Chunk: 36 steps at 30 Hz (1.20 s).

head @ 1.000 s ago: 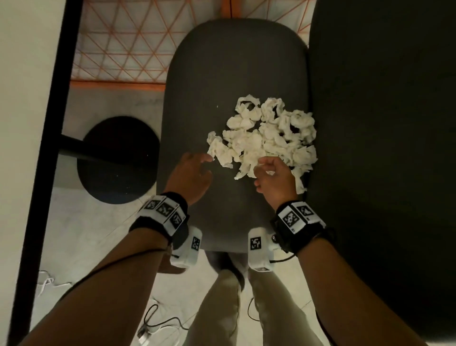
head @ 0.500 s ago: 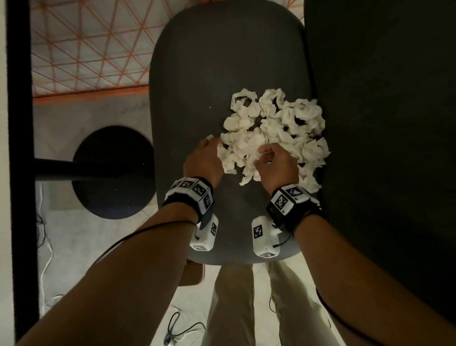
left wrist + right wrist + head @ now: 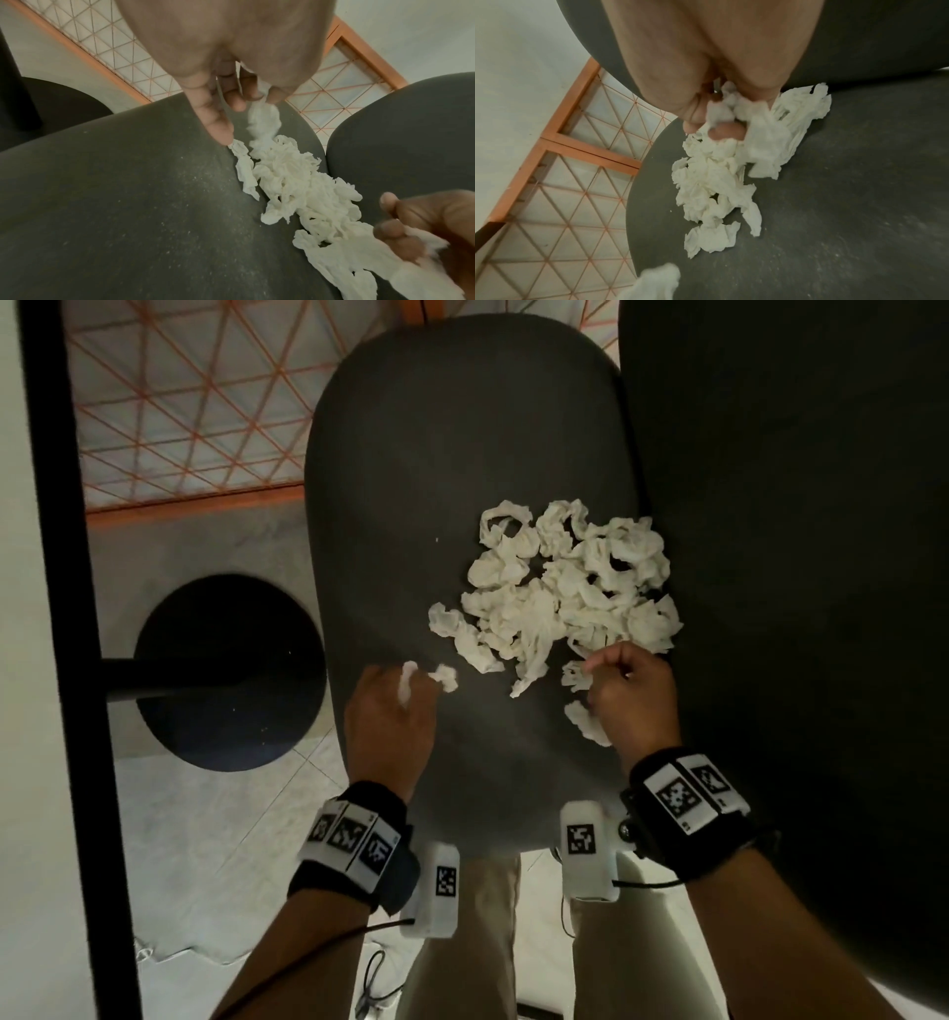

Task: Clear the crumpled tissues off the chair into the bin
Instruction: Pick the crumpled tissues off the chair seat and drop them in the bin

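A pile of white crumpled tissues (image 3: 560,588) lies on the right half of the dark grey chair seat (image 3: 441,454). At the pile's near left edge, my left hand (image 3: 417,686) pinches a small tissue piece (image 3: 264,119) between its curled fingers (image 3: 232,101). My right hand (image 3: 598,677) is at the near right edge, its fingers curled round a wad of tissues (image 3: 721,109), with more tissue hanging below it. The rest of the pile (image 3: 716,182) stays on the seat. I cannot tell which object is the bin.
A black round object (image 3: 226,670) sits on the floor left of the chair, met by a black bar. A large dark padded shape (image 3: 796,608) borders the seat's right side. An orange-framed wire grid (image 3: 195,418) lies beyond, and cables (image 3: 375,983) trail on the floor near my legs.
Both hands have drawn back from the pile toward the seat's near edge. The left hand now holds a tissue piece, and the right hand holds a wad.
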{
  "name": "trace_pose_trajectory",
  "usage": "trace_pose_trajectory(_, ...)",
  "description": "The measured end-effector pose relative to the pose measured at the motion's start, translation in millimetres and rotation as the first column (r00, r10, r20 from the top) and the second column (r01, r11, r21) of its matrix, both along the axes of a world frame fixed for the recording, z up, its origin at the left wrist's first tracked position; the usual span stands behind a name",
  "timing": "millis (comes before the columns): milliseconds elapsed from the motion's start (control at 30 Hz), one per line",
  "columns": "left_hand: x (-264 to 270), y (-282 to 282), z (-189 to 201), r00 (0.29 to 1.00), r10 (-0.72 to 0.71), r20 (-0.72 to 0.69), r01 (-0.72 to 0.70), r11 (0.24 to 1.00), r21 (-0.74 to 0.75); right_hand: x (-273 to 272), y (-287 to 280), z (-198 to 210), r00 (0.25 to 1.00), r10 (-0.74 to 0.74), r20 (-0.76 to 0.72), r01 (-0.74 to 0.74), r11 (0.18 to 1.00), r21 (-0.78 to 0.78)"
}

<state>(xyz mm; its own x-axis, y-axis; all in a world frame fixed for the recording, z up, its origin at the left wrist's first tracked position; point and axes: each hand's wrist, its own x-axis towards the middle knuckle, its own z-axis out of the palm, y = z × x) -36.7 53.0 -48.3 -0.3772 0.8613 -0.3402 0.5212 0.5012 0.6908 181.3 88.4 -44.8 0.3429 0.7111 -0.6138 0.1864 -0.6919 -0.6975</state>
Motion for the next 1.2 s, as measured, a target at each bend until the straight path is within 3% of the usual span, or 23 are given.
trace_pose_trajectory(67,-1.2,0.1,4.0,0.995,-0.076,-0.064,0.074,0.997,-0.036,-3.6,-3.4,0.2,1.0,-0.025,0.008,0.025,1.0,0.009)
trace_pose_trajectory(133,-0.8,7.5,3.3,0.996,-0.089,-0.017,0.087,0.994,-0.068,-11.4,-2.0,-0.6,1.0,-0.012,0.018,0.012,1.0,0.025)
trace_pose_trajectory(233,1.6,23.6,0.0,0.997,-0.055,0.061,0.064,0.985,-0.163,-26.6,4.6,-9.2,0.994,0.085,0.07,-0.086,0.996,0.004)
trace_pose_trajectory(400,11.9,52.2,-7.0,0.968,-0.246,0.045,0.247,0.916,-0.316,-36.5,20.5,-35.3,0.952,0.261,0.157,-0.233,0.956,-0.176)
trace_pose_trajectory(567,25.8,63.4,-25.6,0.964,-0.263,0.038,0.254,0.869,-0.424,-31.8,27.8,-43.1,0.908,0.344,0.239,-0.302,0.933,-0.195)
trace_pose_trajectory(800,35.9,47.9,-47.0,0.945,-0.318,-0.071,0.281,0.905,-0.319,-13.8,14.8,-23.7,0.978,0.124,0.167,-0.118,0.992,-0.046)
trace_pose_trajectory(1000,26.4,37.7,-39.0,0.981,-0.188,-0.045,0.167,0.941,-0.295,-0.5,4.0,1.2,0.974,0.045,0.221,-0.104,0.96,0.261)
trace_pose_trajectory(1100,14.8,32.7,-36.0,0.993,-0.117,-0.024,0.107,0.959,-0.262,-0.1,5.3,9.7,0.993,-0.064,0.095,0.021,0.916,0.4)
trace_pose_trajectory(1200,10.2,37.1,-24.5,0.999,-0.05,-0.002,0.049,0.98,-0.192,-1.3,13.1,15.7,0.985,-0.165,-0.058,0.174,0.885,0.433)
